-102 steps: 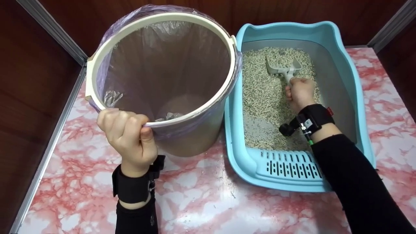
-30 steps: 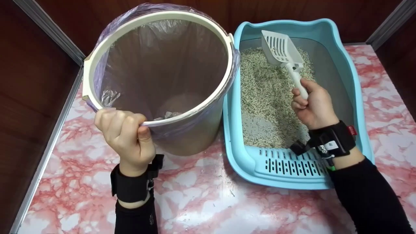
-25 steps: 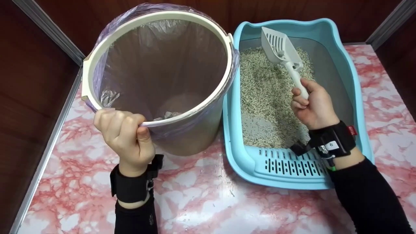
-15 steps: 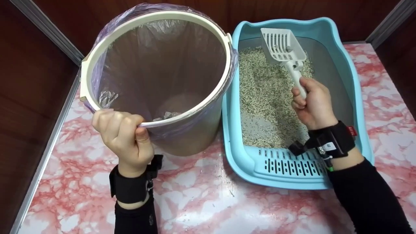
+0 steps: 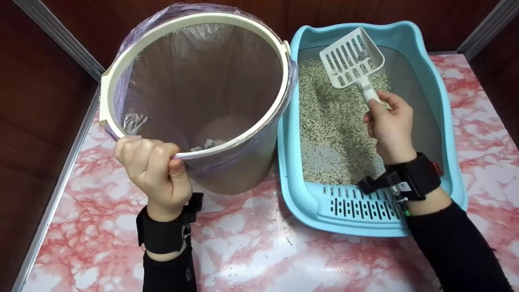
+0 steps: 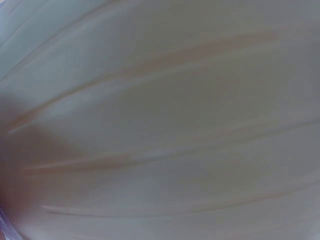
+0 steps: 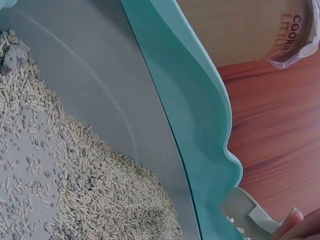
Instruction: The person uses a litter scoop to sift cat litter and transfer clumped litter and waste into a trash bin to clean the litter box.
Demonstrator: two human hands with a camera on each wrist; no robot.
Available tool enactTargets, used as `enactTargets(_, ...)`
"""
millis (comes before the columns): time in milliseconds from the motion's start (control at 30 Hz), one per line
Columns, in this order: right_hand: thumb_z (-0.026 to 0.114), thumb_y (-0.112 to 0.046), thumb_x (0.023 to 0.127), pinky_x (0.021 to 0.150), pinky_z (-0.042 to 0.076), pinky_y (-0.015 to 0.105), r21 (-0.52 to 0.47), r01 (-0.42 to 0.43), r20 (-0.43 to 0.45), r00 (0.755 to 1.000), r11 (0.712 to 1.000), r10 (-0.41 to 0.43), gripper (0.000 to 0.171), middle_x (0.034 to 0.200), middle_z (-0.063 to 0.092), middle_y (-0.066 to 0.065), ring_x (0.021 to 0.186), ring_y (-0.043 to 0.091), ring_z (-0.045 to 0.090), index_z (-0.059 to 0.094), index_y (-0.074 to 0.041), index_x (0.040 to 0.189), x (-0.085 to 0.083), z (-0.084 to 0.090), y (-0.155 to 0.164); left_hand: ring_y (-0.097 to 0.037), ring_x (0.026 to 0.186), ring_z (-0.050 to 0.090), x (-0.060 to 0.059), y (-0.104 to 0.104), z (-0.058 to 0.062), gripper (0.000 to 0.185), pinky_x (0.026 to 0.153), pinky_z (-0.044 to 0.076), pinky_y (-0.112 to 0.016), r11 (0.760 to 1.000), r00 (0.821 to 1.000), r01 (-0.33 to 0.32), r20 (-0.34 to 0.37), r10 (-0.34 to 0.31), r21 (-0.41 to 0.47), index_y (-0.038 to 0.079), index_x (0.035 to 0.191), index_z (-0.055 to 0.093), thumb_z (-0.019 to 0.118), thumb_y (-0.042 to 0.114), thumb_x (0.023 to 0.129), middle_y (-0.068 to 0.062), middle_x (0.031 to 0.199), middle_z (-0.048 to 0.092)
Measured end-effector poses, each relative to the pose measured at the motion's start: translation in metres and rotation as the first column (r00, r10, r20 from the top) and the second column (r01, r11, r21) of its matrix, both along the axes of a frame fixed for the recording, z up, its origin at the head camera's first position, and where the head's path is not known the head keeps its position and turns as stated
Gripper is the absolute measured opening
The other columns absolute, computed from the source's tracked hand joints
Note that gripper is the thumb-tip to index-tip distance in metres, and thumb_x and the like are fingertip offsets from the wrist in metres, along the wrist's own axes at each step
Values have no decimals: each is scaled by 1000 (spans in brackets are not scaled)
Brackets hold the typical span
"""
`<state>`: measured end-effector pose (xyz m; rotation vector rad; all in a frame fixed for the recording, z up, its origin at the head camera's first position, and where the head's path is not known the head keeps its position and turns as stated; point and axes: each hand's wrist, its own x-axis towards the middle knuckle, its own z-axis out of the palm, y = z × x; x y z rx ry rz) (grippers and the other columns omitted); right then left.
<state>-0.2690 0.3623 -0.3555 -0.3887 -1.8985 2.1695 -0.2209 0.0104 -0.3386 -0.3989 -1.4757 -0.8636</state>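
Observation:
My left hand [image 5: 156, 174] grips the near rim of a pale bin [image 5: 239, 174], thumb outside. A thin purple-tinted bag lines the bin [image 5: 178, 81], with small grey clumps [image 5: 211, 143] at the bottom. In my right hand [image 5: 391, 127] is the handle of a white slotted litter scoop [image 5: 352, 67], held above the pellet litter [image 5: 332, 117] in a blue litter box [image 5: 286, 174]. A small grey clump [image 5: 363, 53] lies in the scoop. The right wrist view shows part of the scoop [image 7: 240, 212] beside fingertips [image 7: 295, 220]. Only a blurred pale ribbed surface [image 6: 200, 110] fills the left wrist view.
Bin and litter box stand side by side on a red-and-white marbled floor [image 5: 243, 251]. Dark brown panels [image 5: 365, 12] rise behind and at both sides. The box's front has a slotted step [image 5: 365, 209]. A grey lump [image 7: 15, 57] sits in the litter.
My right hand has lifted the scoop out of the litter and swung its tray, turning palm-down lately. Loose litter has gone from the scoop. My left hand stays on the bin rim.

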Motion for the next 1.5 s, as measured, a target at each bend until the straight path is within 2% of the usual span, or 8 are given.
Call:
enactTargets(667, 54, -3, 99, 39, 34, 15, 26, 8, 20, 1000, 1000, -9, 38, 57, 57, -4, 41, 3, 44, 48, 2, 136, 1, 0, 0, -32, 68, 30, 3, 3, 5, 66, 83, 28, -41, 1000, 1000, -15, 10, 15, 3, 2, 59, 44, 46, 53, 100, -14, 57, 33)
enactTargets(833, 53, -3, 100, 38, 33, 15, -23, -2, -14, 1000, 1000, 2, 33, 59, 58, -3, 42, 3, 45, 50, 2, 132, 1, 0, 1, -32, 69, 31, 4, 5, 7, 66, 83, 29, -40, 1000, 1000, -25, 19, 25, 8, 2, 60, 43, 45, 54, 100, -14, 58, 32)
enactTargets(933, 52, -5, 101, 39, 35, 15, -145, -66, -30, 998, 987, 62, 31, 67, 58, 0, 44, 3, 46, 49, 1, 131, 2, 1, 4, -33, 69, 31, 4, 5, 8, 67, 83, 29, -40, 1000, 999, -26, 20, 26, 8, 2, 60, 43, 45, 54, 100, -14, 58, 32)
enactTargets(1033, 50, -9, 103, 40, 35, 16, -372, -157, -3, 986, 915, 167, 28, 71, 56, 3, 45, 4, 44, 44, -2, 129, 2, 2, 9, -33, 69, 31, 4, 5, 8, 67, 82, 28, -40, 1000, 1000, -24, 19, 24, 7, 2, 60, 42, 45, 54, 100, -14, 57, 31)
enactTargets(1200, 45, -13, 106, 41, 35, 20, -723, -160, 76, 949, 672, 307, 26, 69, 52, 7, 43, 9, 38, 29, -10, 126, -3, 4, 20, -32, 69, 31, 2, 2, 4, 66, 83, 28, -40, 1000, 1000, -18, 15, 18, 4, 2, 60, 43, 46, 54, 100, -13, 58, 32)
enactTargets(1300, 43, -13, 106, 40, 35, 22, -808, -136, 83, 937, 573, 338, 27, 68, 52, 9, 43, 11, 37, 26, -12, 127, -6, 3, 23, -32, 69, 31, 1, 1, 2, 65, 84, 28, -40, 1000, 1000, -12, 6, 12, 2, 2, 60, 44, 46, 54, 100, -13, 58, 33)
enactTargets(1400, 44, -13, 106, 40, 35, 22, -821, -136, 74, 938, 555, 339, 27, 68, 52, 10, 43, 11, 39, 27, -12, 128, -6, 3, 23, -32, 69, 31, 1, 1, 2, 65, 84, 28, -41, 1000, 1000, -11, 5, 11, 2, 2, 60, 44, 46, 54, 100, -13, 58, 33)
enactTargets(1500, 44, -12, 106, 40, 35, 21, -801, -137, 73, 944, 583, 322, 27, 68, 52, 9, 43, 11, 39, 26, -12, 128, -6, 3, 22, -33, 69, 31, 2, 3, 4, 66, 83, 28, -41, 1000, 1000, -14, 10, 14, 0, 2, 60, 43, 46, 54, 100, -13, 58, 33)
